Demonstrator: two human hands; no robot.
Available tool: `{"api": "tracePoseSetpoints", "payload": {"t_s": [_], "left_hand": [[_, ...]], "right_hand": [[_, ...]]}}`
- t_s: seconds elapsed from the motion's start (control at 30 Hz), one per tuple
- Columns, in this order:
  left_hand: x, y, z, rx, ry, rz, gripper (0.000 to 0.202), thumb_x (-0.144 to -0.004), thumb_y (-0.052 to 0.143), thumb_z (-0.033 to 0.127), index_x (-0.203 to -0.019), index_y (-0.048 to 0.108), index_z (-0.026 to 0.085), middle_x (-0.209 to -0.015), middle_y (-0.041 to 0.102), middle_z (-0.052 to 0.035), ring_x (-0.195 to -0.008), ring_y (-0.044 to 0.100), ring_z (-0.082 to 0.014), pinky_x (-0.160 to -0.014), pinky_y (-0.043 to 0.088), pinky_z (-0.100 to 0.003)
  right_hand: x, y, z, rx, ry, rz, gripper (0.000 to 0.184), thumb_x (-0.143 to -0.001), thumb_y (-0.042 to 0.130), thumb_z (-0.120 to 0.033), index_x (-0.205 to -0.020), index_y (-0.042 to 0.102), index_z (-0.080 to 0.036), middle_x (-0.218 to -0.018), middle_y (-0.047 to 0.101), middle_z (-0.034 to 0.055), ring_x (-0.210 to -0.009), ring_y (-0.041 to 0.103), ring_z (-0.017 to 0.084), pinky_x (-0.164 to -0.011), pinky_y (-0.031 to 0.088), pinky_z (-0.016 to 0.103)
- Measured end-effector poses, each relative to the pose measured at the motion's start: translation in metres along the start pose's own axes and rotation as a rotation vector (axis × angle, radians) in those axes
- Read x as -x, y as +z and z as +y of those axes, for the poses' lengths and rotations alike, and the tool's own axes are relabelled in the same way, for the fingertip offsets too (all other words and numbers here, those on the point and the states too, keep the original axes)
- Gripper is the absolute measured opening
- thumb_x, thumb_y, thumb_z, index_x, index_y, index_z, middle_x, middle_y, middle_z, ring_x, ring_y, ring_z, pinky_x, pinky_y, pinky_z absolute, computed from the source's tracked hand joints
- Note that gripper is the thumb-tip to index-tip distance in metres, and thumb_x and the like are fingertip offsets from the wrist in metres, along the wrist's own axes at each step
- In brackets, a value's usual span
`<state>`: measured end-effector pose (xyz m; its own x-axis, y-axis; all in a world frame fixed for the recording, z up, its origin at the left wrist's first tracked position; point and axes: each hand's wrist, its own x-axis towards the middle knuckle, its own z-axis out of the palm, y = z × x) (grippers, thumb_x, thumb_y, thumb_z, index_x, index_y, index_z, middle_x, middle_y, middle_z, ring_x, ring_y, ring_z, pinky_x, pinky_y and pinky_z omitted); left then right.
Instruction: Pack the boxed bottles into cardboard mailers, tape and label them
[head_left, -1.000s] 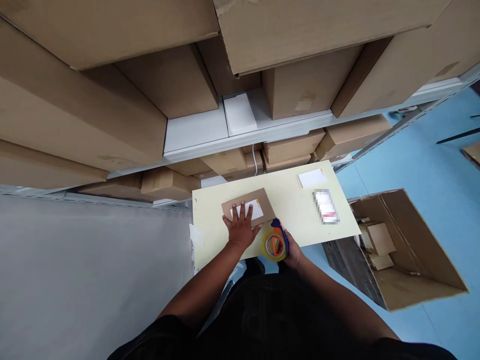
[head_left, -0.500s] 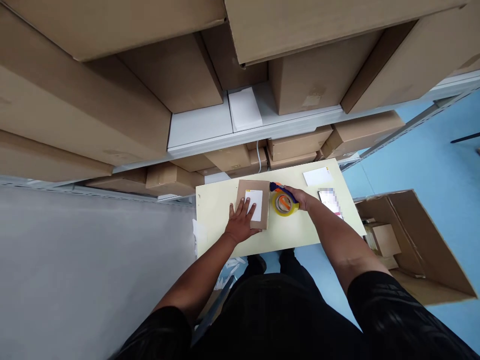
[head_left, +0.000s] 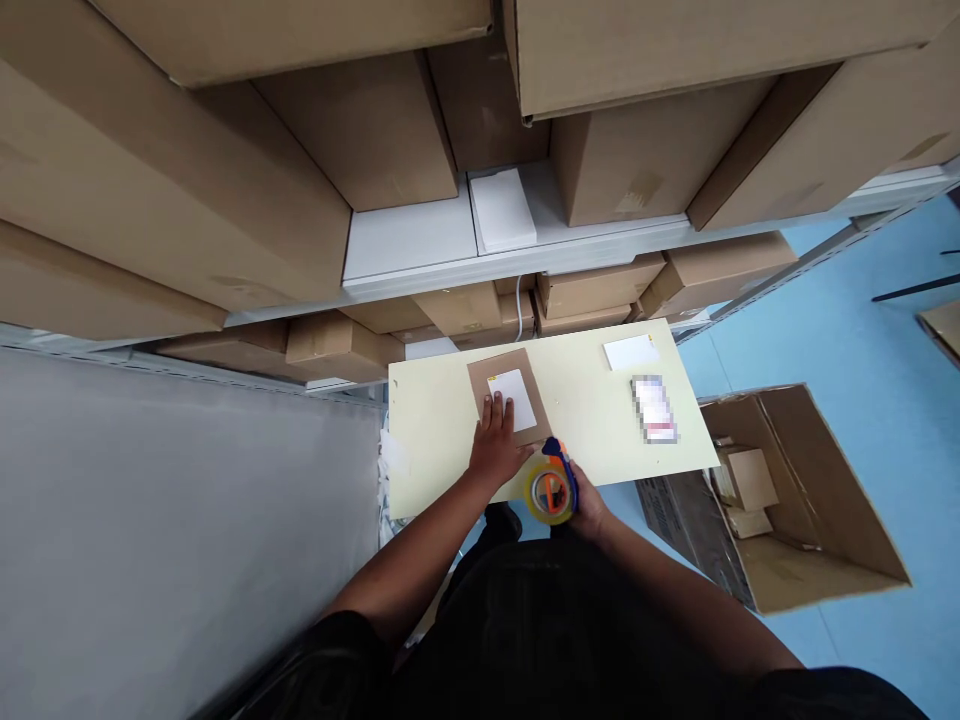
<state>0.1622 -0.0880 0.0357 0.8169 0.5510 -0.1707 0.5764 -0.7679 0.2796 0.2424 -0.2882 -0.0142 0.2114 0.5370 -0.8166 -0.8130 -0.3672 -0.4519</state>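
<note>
Your left hand [head_left: 496, 447] lies flat, pinning the parcel [head_left: 511, 397] to the table [head_left: 427, 440], while your right hand [head_left: 583, 505] clenches the tape gun [head_left: 551, 487] at its near edge.

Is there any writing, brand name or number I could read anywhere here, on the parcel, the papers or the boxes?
None can be read.
White label on the flat brown parcel under the left hand: looks blank.
White card on the table: too small to read.
Item beside it: blurred out.
Tape dispenser in the right hand: no lettering legible.
Shelf boxes: no print visible.
</note>
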Motion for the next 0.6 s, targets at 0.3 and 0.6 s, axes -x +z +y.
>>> {"api": "tracePoseSetpoints", "payload": {"t_s": [0.3, 0.6], "left_hand": [[0.031, -0.016, -0.002, -0.138, 0.308, -0.190, 0.077, -0.091, 0.066, 0.033, -0.161, 0.037, 0.023, -0.167, 0.037, -0.0119, -0.153, 0.033, -0.0347, -0.125, 0.029, -0.050], [0.000, -0.021, -0.030, -0.161, 0.233, -0.070, 0.099, -0.079, 0.069, 0.074, -0.162, 0.034, 0.033, -0.174, 0.018, -0.0069, -0.159, 0.010, -0.0421, -0.124, -0.007, -0.068]], "right_hand": [[-0.038, -0.048, -0.179, 0.071, 0.123, 0.065, 0.036, -0.096, 0.065, -0.049, -0.106, 0.072, -0.015, -0.095, 0.080, 0.0156, -0.087, 0.077, 0.029, -0.085, 0.064, 0.044], [-0.045, -0.042, -0.184, 0.194, 0.146, 0.042, 0.044, -0.096, 0.067, -0.052, -0.108, 0.071, -0.011, -0.096, 0.080, 0.0152, -0.084, 0.074, 0.025, -0.081, 0.063, 0.039]]}}
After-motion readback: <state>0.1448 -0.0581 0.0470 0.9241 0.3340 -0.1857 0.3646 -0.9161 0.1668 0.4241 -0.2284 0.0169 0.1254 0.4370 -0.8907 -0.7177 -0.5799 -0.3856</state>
